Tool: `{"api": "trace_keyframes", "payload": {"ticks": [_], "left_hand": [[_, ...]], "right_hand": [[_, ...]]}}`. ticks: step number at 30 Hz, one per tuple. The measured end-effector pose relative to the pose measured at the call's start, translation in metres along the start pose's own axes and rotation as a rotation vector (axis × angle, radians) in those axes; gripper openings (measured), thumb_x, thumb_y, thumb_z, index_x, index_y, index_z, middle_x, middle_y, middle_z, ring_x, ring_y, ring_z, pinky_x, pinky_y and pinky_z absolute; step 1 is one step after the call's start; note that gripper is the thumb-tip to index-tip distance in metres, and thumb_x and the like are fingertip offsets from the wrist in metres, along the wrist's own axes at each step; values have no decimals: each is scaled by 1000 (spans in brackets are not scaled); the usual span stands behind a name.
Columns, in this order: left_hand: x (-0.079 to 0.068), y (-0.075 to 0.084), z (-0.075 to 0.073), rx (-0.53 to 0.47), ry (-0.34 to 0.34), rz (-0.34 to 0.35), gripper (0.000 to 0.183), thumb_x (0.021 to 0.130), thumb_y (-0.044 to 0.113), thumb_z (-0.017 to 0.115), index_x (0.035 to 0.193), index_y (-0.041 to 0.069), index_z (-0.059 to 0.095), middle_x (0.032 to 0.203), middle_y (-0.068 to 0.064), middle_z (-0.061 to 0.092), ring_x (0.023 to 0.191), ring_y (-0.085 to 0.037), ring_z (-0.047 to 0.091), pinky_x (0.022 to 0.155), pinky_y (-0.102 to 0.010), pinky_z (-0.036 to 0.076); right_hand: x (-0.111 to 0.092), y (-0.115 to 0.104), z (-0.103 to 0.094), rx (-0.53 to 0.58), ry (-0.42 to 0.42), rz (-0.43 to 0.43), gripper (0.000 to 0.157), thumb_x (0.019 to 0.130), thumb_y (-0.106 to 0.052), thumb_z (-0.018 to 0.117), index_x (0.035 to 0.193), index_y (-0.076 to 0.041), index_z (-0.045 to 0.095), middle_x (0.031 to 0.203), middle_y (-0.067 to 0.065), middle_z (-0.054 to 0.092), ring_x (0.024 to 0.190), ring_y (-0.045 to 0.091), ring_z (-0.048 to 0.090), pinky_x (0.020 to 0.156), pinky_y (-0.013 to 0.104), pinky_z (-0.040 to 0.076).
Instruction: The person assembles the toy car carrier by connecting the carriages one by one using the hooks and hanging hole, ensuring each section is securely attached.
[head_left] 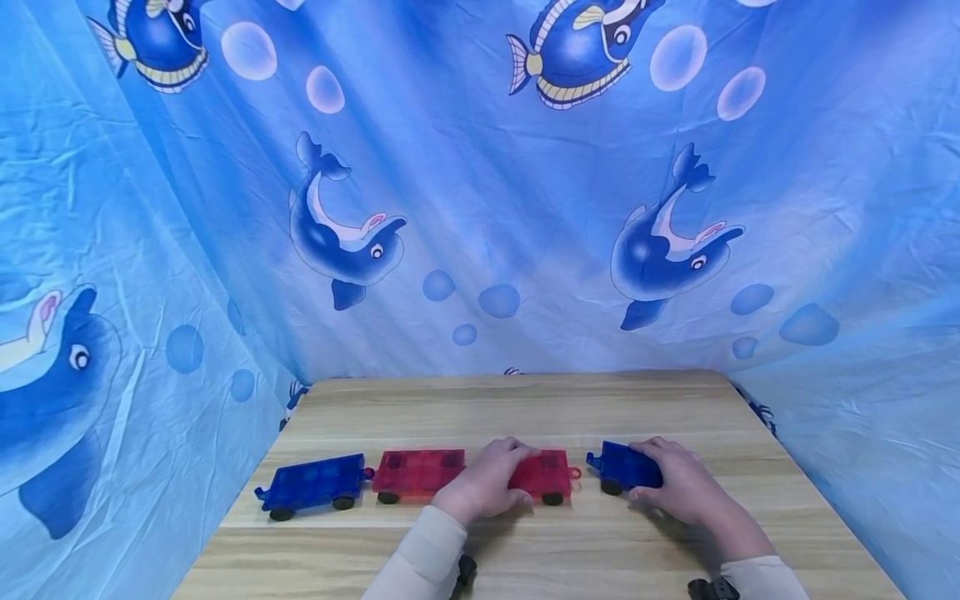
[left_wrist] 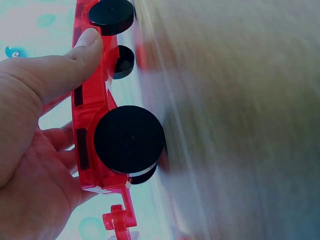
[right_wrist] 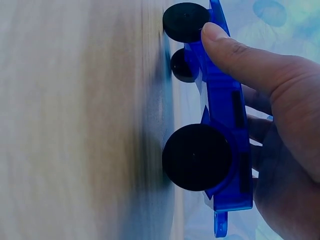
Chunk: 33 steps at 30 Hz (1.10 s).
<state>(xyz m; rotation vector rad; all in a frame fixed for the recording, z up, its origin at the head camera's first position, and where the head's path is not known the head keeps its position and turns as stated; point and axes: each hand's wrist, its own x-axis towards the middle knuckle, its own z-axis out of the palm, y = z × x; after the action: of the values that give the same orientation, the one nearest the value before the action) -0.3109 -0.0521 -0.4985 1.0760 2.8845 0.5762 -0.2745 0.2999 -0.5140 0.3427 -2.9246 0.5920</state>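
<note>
My left hand (head_left: pixel 489 477) grips a translucent red toy train car (head_left: pixel 551 475) by its sides, the thumb along the near side. Black wheels and a red coupling peg (left_wrist: pixel 119 220) show in the left wrist view. My right hand (head_left: pixel 681 482) holds a translucent blue toy train car (head_left: pixel 617 465) the same way; its black wheels (right_wrist: pixel 197 157) are close to the tabletop. A small gap separates the blue car's hook (head_left: pixel 593 461) from the red car's ring (head_left: pixel 575 472). Whether the held red car joins the one on its left is hidden by my left hand.
Another red car (head_left: pixel 418 473) stands left of my left hand, coupled or touching at its left end with a second blue car (head_left: pixel 318 482), which sits slightly angled. The wooden table (head_left: pixel 517 408) is backed by a blue sea-print curtain (head_left: pixel 480 208) on three sides.
</note>
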Motion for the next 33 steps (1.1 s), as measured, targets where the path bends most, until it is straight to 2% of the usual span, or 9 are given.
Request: {"api": "trace_keyframes", "payload": {"ticks": [18,33], "left_hand": [[-1,-5,-3,-123,-9,-26,71,87,29,88,151,26,56,139,2,56,133,-20,51,106,-39,51],[0,-9,-2,-140,-7,-18,71,87,31,88,150,30,56,138,6,55,134,-19,50,106,-37,51]], "right_hand": [[-1,-2,-1,12,0,-25,83,76,-48,93,143,-11,64,132,12,65,128,44,57,104,69,40],[0,-7,2,19,-22,-33,84,73,-51,94,143,-15,64,129,5,66,127,38,58,105,68,41]]}}
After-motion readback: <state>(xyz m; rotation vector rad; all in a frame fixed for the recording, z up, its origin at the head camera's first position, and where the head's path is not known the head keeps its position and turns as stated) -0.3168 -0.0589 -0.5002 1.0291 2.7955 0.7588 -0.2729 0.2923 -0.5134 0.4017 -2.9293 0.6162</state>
